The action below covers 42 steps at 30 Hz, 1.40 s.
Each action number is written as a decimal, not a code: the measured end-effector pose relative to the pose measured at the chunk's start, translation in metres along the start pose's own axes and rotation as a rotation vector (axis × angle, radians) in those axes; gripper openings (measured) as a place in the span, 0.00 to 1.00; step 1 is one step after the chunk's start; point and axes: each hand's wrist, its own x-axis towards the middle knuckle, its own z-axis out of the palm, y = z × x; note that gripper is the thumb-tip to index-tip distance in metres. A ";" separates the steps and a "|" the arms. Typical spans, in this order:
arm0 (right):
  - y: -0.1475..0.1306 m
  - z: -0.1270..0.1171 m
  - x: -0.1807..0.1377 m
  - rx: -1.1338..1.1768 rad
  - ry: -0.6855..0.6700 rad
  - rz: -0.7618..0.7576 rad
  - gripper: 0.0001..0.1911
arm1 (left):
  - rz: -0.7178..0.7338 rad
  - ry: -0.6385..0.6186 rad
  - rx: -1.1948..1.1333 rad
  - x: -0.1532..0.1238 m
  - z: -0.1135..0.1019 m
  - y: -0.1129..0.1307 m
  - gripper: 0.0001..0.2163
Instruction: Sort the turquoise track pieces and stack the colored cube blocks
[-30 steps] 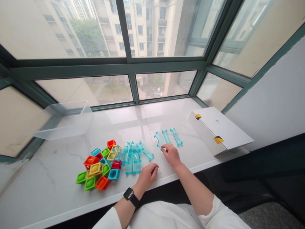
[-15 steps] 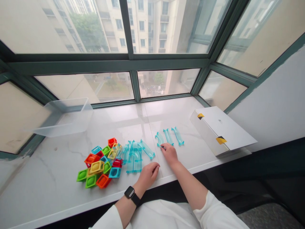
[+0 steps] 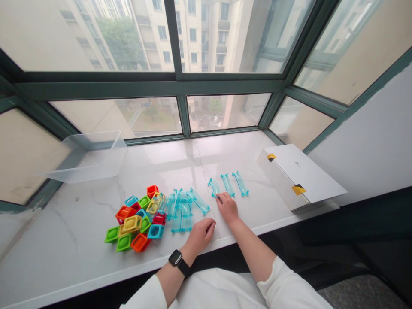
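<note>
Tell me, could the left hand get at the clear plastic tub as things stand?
Probably yes. From the left hand, the way to the clear plastic tub crosses only the low pile of coloured blocks and blue track pieces, which it could pass above, though the tub looks a long stretch off.

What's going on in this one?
A person is working at a marble window sill. Their right hand has its fingertips at a curved clear-blue track piece, set beside two straighter pieces. Their left hand rests near a heap of similar track pieces, next to a pile of colourful plastic blocks.
</note>
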 end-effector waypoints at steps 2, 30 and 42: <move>0.000 0.000 0.000 -0.012 -0.006 0.006 0.13 | 0.001 0.002 0.000 0.000 0.000 0.000 0.13; -0.001 -0.001 -0.002 -0.044 -0.014 -0.005 0.12 | 0.020 0.012 0.001 -0.001 0.001 0.001 0.12; 0.002 0.002 -0.001 -0.067 -0.001 -0.004 0.13 | 0.037 0.036 0.003 -0.001 0.004 -0.004 0.11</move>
